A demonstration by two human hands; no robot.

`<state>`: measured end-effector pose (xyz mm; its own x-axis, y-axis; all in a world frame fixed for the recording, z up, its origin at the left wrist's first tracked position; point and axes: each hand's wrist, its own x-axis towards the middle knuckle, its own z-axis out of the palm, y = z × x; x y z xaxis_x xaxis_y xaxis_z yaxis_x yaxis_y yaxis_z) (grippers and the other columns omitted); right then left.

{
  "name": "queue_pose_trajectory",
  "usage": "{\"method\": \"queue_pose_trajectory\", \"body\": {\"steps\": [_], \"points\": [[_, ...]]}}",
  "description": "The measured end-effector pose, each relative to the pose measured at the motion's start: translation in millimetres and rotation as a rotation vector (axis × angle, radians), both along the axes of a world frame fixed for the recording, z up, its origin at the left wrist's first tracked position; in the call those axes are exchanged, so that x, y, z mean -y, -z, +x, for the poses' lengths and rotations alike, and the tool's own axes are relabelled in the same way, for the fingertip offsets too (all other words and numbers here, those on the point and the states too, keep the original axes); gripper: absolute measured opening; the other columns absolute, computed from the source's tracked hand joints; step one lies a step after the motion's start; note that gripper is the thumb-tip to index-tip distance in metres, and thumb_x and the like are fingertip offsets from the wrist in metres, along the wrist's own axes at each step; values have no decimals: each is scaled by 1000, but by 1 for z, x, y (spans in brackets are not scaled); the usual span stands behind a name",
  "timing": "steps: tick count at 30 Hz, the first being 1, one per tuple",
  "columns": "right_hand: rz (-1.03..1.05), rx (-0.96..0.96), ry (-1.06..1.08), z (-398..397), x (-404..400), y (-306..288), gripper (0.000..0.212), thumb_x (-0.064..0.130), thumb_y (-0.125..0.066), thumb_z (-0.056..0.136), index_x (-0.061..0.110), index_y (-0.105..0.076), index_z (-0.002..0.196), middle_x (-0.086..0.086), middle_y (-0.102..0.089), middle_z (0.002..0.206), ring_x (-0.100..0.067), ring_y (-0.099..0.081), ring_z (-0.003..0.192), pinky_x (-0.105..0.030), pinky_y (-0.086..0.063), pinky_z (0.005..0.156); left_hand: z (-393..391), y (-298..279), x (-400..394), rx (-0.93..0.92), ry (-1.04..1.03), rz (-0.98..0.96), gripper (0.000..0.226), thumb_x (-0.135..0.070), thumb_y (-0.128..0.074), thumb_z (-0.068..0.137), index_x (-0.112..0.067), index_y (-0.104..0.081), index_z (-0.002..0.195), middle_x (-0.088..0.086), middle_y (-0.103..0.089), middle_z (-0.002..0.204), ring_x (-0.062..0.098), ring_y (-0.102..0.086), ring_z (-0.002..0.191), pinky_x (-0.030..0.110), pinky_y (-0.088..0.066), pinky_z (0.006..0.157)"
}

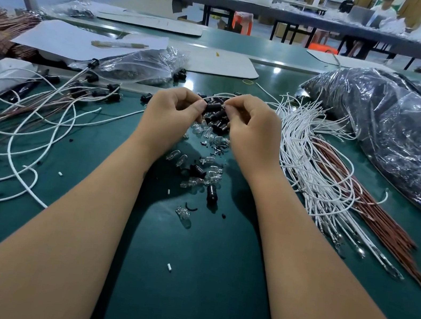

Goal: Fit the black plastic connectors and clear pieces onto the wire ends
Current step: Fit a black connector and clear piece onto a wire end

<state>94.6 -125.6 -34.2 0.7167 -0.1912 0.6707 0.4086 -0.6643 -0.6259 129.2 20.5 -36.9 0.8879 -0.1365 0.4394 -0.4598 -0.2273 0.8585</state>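
Green work table [182, 281] carries a large plastic bag of black parts [404, 137] at right, with a bundle of white wires [313, 160] beside it. Left hand [169, 112] and right hand [251, 127], fingers curled, together pinch one black connector [214, 107] above the table centre. Loose clear pieces [195, 176] lie scattered directly below it.

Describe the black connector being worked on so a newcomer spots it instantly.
Start at the green table and find the two hands meeting mid-table. The black connector is pinched between the left hand and right hand. Unlike the loose ones below, it is lifted off the table.
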Motion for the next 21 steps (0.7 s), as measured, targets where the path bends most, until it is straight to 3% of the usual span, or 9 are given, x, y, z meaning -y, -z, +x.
{"method": "queue_pose_trajectory", "body": {"steps": [2, 7, 13, 18, 21], "points": [[38, -6, 8, 0, 1, -1, 8, 7, -63, 90, 7, -72, 91, 5, -62, 74, -4, -53, 66, -15, -41, 63, 0, -1, 0, 13, 5, -14, 17, -14, -62, 92, -23, -65, 78, -7, -63, 64, 10, -54, 62, 19, -46, 61], [109, -29, -9, 2, 2, -1, 8, 11, -62, 91, 8, -68, 88, 3, -63, 72, -18, -60, 69, -31, -51, 66, -3, -2, 1, 74, 33, -63, 12, -10, -68, 88, -21, -68, 84, -3, -65, 71, 3, -57, 64, 15, -48, 65], [40, 1, -6, 1, 1, 1, 8, 12, -62, 91, 7, -68, 87, 2, -64, 74, -12, -56, 68, -24, -45, 64, -3, -1, 1, 118, 9, -1, 6, -8, -70, 86, -14, -70, 89, 3, -68, 76, 10, -59, 68, 23, -51, 68], [-35, -10, -1, 0, 1, 1, 8, 12, -62, 91, 7, -66, 87, 4, -60, 74, -12, -52, 68, -23, -39, 61, -3, -1, 3, 112, 2, 35, 6, -6, -71, 84, -11, -71, 88, 3, -64, 67, 10, -48, 56, 20, -42, 55], [-80, -38, -9, 0, 2, 0, 8, 11, -60, 92, 7, -65, 87, 5, -56, 73, -13, -49, 67, -26, -36, 60, -4, -2, 3, 85, -10, 43, 6, -7, -72, 83, -11, -72, 86, 10, -68, 72, 15, -52, 60, 27, -45, 59]]}}
